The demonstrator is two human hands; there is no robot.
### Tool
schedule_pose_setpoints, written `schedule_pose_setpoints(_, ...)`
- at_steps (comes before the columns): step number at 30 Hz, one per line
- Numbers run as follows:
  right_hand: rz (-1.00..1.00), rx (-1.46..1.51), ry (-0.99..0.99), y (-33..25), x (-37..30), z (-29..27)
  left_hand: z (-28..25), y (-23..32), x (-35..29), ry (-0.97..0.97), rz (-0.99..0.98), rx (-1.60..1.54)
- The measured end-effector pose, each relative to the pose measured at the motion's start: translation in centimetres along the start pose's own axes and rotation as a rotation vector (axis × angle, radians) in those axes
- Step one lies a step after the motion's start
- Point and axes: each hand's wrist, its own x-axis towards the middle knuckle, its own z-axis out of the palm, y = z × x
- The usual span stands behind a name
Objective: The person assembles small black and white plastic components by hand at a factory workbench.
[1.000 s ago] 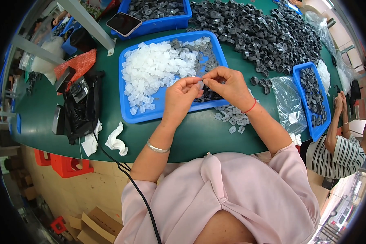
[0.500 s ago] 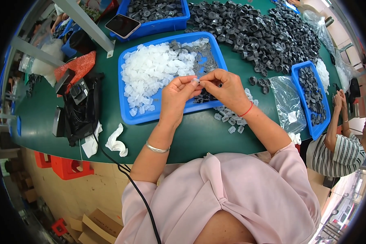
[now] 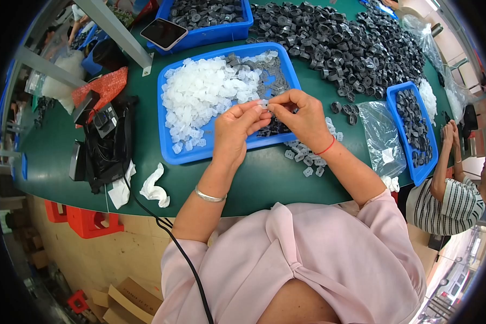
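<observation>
Head view. Hardly any shift over the last second: left hand point(image 3: 236, 128) and right hand point(image 3: 303, 116) still raised fingertip to fingertip over the near half of the blue tray point(image 3: 170, 154), at most nudged slightly toward the middle. Between them, a small translucent piece point(image 3: 263, 103), clamped from both sides by thumb and forefinger of each hand, the other fingers curled loosely (no clear sight of whether a dark part sits inside the grip too). Judging by that, same fiddling still under way on the same piece, nothing yet put down.

Below the hands in the tray, a heap of translucent white pieces point(image 3: 200, 97) on the left and dark grey parts point(image 3: 272, 81) on the right. Just beside the tray's near right corner, on the green table point(image 3: 254, 183), a small scatter of loose pieces point(image 3: 308, 159). Far right, well apart, a co-worker's hands point(image 3: 451, 135) pressed together.
</observation>
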Motion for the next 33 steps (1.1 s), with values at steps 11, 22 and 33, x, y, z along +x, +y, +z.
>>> schedule_pose_setpoints(11, -0.025, -0.053, -0.04, -0.4, -0.1, -0.1, 0.0, -0.6, 0.2, 0.016, 0.025, 0.026)
schedule_pose_setpoints(22, 0.0, -0.102, -0.034, -0.5, 0.0, -0.2, 0.6, -0.7, -0.4, 0.013, 0.092, 0.132)
schedule_pose_setpoints(33, 0.138, 0.057, -0.076, -0.2, 0.4, -0.6, 0.7, -0.7, -0.4, 0.003, 0.143, 0.143)
